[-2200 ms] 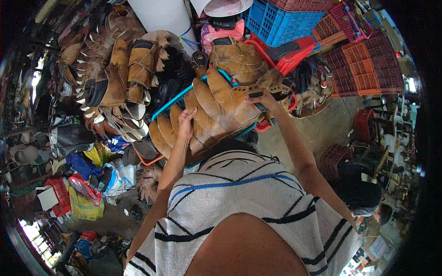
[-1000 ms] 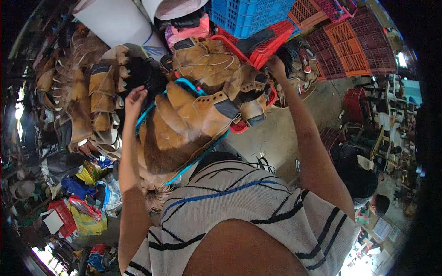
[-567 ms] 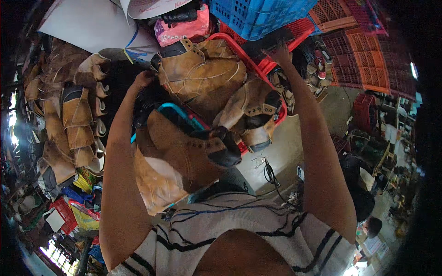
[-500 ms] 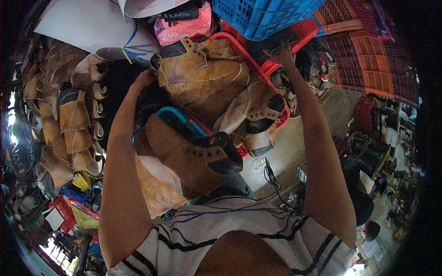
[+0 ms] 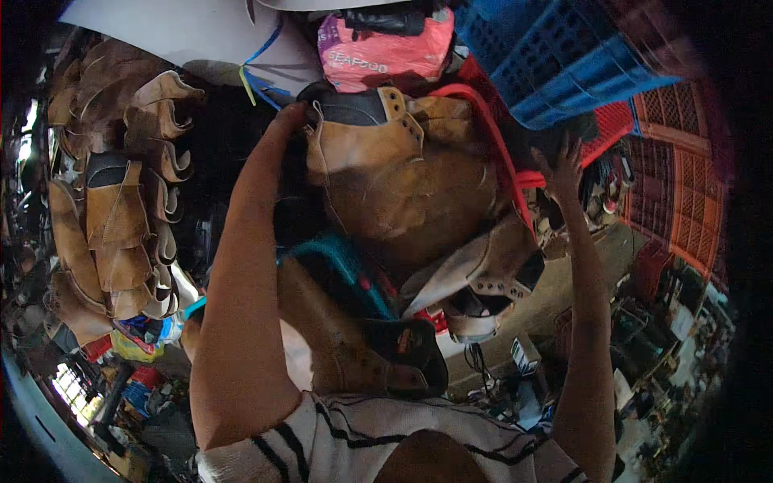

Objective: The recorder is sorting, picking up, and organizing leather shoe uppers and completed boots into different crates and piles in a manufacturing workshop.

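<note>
In the head view, both hands have moved away from the front brown leather boot uppers (image 5: 310, 304) by the teal basket (image 5: 346, 251) at lower middle. A moment ago they were on that pile. Now they reach to the back brown leather boot uppers (image 5: 427, 189), which sit in the upper middle by the red basket rim (image 5: 497, 135). The left hand (image 5: 293, 121) is at the left edge of the back pile, next to a dark lining; I cannot tell if its grip is pinching anything. The right hand (image 5: 565, 175) has its fingers spread wide at upper right, near the red crate (image 5: 605, 133) under the blue crate (image 5: 555, 64), and holds nothing I can see. It looks like the work has gone from the front pile to the back one.
</note>
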Demonstrator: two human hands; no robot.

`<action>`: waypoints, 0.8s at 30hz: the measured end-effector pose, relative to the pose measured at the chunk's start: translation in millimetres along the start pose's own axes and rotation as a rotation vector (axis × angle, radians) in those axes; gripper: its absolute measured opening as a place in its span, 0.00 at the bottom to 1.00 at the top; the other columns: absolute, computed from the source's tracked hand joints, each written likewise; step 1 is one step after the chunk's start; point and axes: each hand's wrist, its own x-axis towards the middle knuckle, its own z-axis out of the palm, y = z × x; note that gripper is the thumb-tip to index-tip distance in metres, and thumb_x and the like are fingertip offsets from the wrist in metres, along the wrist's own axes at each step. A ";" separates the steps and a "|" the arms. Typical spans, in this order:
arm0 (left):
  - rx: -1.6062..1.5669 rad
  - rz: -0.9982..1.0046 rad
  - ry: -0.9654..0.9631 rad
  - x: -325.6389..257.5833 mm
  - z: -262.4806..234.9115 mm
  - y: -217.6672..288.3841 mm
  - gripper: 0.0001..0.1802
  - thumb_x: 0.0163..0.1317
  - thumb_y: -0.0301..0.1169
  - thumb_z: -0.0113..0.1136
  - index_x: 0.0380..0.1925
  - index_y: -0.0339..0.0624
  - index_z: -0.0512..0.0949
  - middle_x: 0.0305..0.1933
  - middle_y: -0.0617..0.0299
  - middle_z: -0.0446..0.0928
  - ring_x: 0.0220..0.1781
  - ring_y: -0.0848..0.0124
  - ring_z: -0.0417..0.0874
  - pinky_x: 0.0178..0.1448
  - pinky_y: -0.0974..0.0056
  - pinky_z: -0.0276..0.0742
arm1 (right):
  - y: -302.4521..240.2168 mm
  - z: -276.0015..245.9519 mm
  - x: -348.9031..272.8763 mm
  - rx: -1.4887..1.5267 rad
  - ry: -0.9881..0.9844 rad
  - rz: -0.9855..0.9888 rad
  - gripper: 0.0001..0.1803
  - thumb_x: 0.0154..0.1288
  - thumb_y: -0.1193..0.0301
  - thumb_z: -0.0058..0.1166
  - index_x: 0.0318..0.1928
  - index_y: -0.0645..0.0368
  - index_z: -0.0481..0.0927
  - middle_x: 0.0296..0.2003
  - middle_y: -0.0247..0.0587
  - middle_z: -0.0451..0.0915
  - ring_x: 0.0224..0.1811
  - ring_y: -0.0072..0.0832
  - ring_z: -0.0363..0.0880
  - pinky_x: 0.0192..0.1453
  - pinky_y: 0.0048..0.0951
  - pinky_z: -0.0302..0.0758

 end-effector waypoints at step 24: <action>-0.031 -0.359 0.382 -15.6 10.1 -141.2 0.22 0.59 0.41 0.53 0.51 0.45 0.73 0.50 0.46 0.79 0.55 0.53 0.79 0.54 0.41 0.72 | -51.9 -37.7 37.3 0.242 0.040 -0.036 0.54 0.58 0.33 0.44 0.73 0.52 0.41 0.71 0.65 0.40 0.73 0.63 0.39 0.69 0.65 0.47</action>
